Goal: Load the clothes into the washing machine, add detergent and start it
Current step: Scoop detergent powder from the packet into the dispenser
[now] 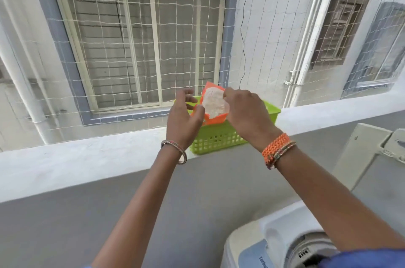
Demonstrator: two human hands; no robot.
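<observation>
1. We see the right hand (243, 112) raised over a green perforated basket (221, 138), its fingers pinching the top edge of a clear plastic bag (214, 103) of whitish detergent powder.
2. The bag sits in an orange box (215, 117), which stands tilted inside the basket, its open top towards us.
3. Our left hand (184, 118) is just beside the box on its left, fingers spread and loosely curved, released and holding nothing; the thumb is near the box's edge, but we cannot tell whether it touches.
4. The basket rests on a white ledge (87, 162) of the balcony wall, with netting (135, 48) behind it.
5. The washing machine (282, 243) stands below at the lower right, its lid (359, 153) raised, well apart from the box.
6. An orange woven band (276, 147) circles the right wrist, thin bangles (175, 149) the left.
</observation>
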